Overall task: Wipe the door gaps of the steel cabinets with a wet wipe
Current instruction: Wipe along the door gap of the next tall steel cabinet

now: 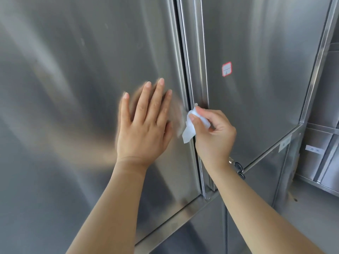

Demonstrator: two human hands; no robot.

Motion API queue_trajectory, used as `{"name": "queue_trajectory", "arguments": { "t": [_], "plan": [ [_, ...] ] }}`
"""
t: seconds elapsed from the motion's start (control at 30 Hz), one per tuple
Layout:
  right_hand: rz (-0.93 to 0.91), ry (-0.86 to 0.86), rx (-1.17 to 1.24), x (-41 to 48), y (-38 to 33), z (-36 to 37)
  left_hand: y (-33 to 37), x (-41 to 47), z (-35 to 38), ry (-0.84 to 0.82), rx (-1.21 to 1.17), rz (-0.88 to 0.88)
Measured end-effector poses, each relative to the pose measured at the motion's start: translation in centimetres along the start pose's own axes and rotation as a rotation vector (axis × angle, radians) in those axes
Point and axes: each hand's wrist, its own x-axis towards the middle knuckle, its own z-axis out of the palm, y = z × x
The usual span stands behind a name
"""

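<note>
Left door [73, 88] and right door [256, 52] of the steel cabinet are closed; contents are hidden. The left hand [145, 129] lies flat on the left door, fingers straight and spread. The right hand [214, 132] pinches the bunched wet wipe [189, 132] against the door gap [184, 57]. The writing on the red-bordered label [226, 69] is illegible.
</note>
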Motion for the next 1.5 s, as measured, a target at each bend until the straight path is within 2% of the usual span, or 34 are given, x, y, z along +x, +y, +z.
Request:
{"name": "queue_trajectory", "arguments": {
  "t": [0.23,0.43,0.6,0.73,0.8,0.9,1.07,1.37,1.5],
  "plan": [
    [-0.035,-0.056,-0.032,-4.0,4.4,-3.2,0.1,-0.2,-0.1,0.032,-0.013,-0.010],
    [-0.023,0.009,0.055,-0.4,1.5,-0.7,0.2,0.0,-0.5,-0.003,-0.020,-0.012],
    [-0.094,-0.073,0.041,0.4,1.8,-1.1,0.2,0.2,-0.7,-0.009,-0.048,-0.025],
    [-0.077,-0.135,0.022,-1.6,3.7,-2.9,1.0,-0.9,-1.5,0.011,-0.237,-0.144],
    [-0.072,-0.172,-0.015,-2.6,4.6,-4.0,2.7,-2.9,-1.8,-0.038,-0.308,-0.175],
    [-0.016,-0.213,-0.019,-2.8,4.9,-4.9,4.7,-6.0,-1.0,-0.110,-0.231,-0.112],
    [0.007,-0.201,-0.014,-2.1,3.9,-4.3,5.4,-7.2,1.1,0.010,-0.091,-0.135],
    [-0.003,-0.217,-0.070,-5.9,7.7,-6.5,5.6,-7.7,1.6,0.050,-0.085,-0.130],
    [0.020,-0.155,-0.052,-4.7,6.0,-5.0,5.3,-7.8,1.6,0.045,-0.107,-0.110]
  ]
}}
